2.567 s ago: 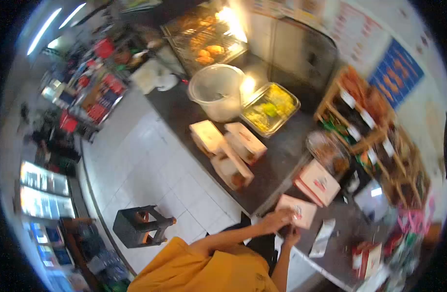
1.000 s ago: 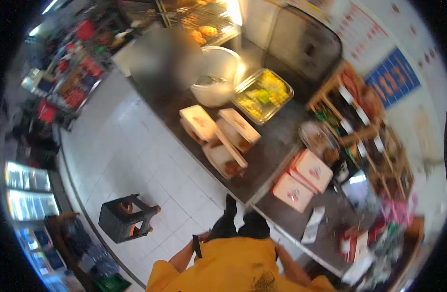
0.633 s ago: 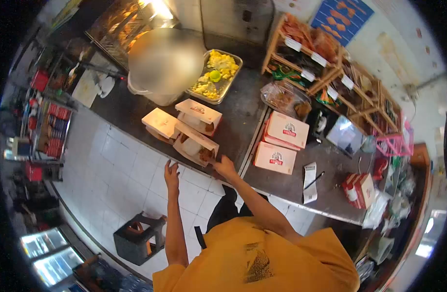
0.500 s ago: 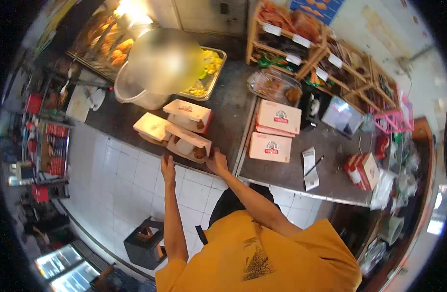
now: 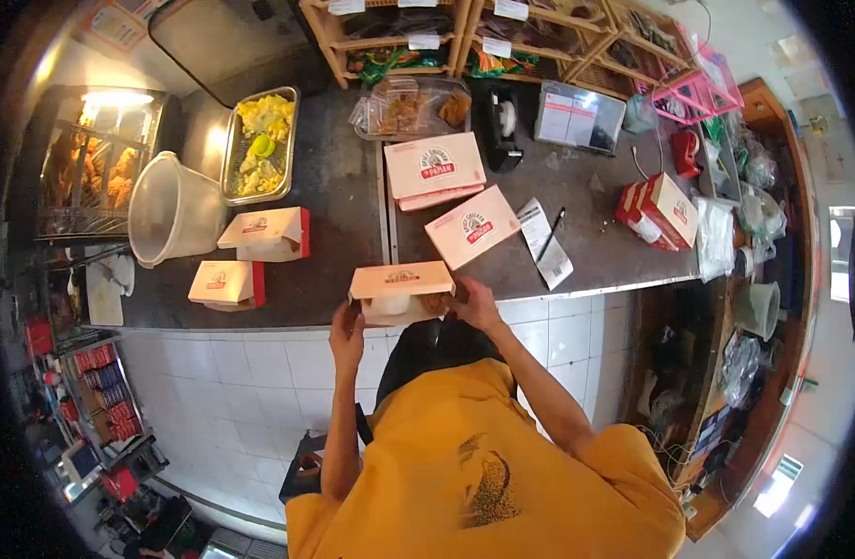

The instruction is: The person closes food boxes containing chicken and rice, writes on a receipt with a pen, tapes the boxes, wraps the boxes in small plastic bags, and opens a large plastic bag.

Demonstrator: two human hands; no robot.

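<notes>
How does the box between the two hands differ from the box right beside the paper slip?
The box between the hands has a raised lid and a gap at the front that shows a white item and brown food; the box beside the slip looks shut, its contents hidden. The first sits roughly in line with the counter's front edge, between the hands; the second lies turned at an angle on the counter. Both have pale tops with red printing.

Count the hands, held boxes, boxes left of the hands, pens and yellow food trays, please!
Hands: 2, left hand and right hand
Held box: 1
Boxes to the left: 2, upper box and lower box
Pen: 1
Food tray: 1
Total: 7
</notes>
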